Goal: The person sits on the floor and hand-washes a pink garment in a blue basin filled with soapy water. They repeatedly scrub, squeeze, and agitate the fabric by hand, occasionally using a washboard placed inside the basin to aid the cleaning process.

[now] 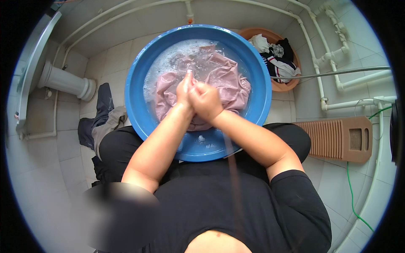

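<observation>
A large round blue basin [133, 95] stands between my knees, holding foamy water [166, 57] and a wet pink garment [225, 69]. Above the middle of the garment my two hands are pressed against each other. My left hand [184, 89] is closed, its fingers pointing away from me with some white foam at the tips. Curled against it from the right is my right hand [205, 100], closed like a fist. Whatever lies between the two hands is hidden. Part of the pink cloth is out of sight beneath my hands and wrists.
An orange-brown tub [280, 86] with black and white clothes sits behind the basin at right. A brown washboard [337, 137] lies right of my knee. Dark and beige clothes [99, 120] are on the floor at left. White pipes [318, 78] and a grey hose [358, 71] run nearby.
</observation>
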Action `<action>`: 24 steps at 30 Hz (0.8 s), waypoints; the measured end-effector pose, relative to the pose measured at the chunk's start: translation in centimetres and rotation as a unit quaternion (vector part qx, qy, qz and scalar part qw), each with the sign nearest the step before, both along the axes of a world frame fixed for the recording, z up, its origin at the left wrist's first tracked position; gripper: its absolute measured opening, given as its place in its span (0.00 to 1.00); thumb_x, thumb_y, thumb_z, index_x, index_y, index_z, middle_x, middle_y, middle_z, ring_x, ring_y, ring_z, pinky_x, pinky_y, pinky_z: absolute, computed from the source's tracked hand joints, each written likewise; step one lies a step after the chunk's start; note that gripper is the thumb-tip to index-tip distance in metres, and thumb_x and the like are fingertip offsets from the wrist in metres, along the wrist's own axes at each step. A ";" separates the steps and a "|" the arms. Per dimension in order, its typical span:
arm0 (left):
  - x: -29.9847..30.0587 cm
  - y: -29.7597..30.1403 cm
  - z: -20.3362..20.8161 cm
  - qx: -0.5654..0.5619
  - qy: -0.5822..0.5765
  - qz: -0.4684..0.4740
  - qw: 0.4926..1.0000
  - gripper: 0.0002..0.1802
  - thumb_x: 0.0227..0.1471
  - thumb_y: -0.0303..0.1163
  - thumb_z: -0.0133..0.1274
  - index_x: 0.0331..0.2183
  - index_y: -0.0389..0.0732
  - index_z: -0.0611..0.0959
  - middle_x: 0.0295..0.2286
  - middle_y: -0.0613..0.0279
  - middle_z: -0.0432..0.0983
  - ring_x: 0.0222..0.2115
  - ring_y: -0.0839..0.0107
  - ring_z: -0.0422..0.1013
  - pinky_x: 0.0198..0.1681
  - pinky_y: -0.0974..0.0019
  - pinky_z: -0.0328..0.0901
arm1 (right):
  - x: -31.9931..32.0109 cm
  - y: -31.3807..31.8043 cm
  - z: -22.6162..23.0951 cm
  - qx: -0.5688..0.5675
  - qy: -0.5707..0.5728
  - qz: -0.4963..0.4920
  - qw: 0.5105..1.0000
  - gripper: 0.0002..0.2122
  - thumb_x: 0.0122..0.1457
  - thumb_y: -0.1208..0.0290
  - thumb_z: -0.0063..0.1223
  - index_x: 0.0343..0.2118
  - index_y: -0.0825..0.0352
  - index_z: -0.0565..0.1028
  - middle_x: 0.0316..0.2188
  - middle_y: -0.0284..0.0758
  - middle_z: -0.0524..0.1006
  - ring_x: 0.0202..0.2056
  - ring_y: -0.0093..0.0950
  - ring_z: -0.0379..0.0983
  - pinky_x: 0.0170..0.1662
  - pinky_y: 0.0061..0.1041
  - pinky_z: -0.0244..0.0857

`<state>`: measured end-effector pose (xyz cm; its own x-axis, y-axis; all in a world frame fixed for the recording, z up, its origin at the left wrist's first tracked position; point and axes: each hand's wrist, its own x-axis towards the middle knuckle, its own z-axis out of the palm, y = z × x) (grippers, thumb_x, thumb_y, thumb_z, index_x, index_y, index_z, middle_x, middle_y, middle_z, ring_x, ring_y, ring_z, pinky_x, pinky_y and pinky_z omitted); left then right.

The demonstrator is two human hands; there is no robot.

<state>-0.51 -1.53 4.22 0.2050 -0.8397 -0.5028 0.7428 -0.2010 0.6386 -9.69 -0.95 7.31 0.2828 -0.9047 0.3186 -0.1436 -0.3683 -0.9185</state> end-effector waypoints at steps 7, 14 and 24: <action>-3.7 0.9 2.0 0.029 0.035 0.021 0.999 0.13 0.56 0.39 0.43 0.23 0.43 0.72 0.21 0.65 0.69 0.22 0.75 0.66 0.27 0.70 0.63 | -1.9 -2.8 -2.1 0.117 0.031 -0.047 0.991 0.13 0.54 0.63 0.45 0.20 0.68 0.73 0.21 0.45 0.74 0.25 0.42 0.72 0.29 0.34 0.65; -1.7 1.4 0.1 0.040 0.024 0.002 0.999 0.13 0.54 0.40 0.44 0.23 0.44 0.71 0.17 0.67 0.65 0.18 0.74 0.63 0.22 0.72 0.61 | -1.5 1.0 -1.1 -0.002 0.029 0.018 0.999 0.13 0.53 0.63 0.47 0.19 0.67 0.72 0.20 0.48 0.72 0.24 0.44 0.71 0.27 0.35 0.65; 0.0 2.1 -3.3 0.014 0.109 -0.086 0.990 0.19 0.56 0.45 0.40 0.18 0.47 0.69 0.14 0.67 0.64 0.17 0.70 0.63 0.22 0.65 0.61 | -2.2 2.6 -0.1 -0.093 0.036 0.053 0.994 0.10 0.52 0.69 0.49 0.18 0.69 0.69 0.17 0.46 0.69 0.19 0.40 0.67 0.24 0.31 0.61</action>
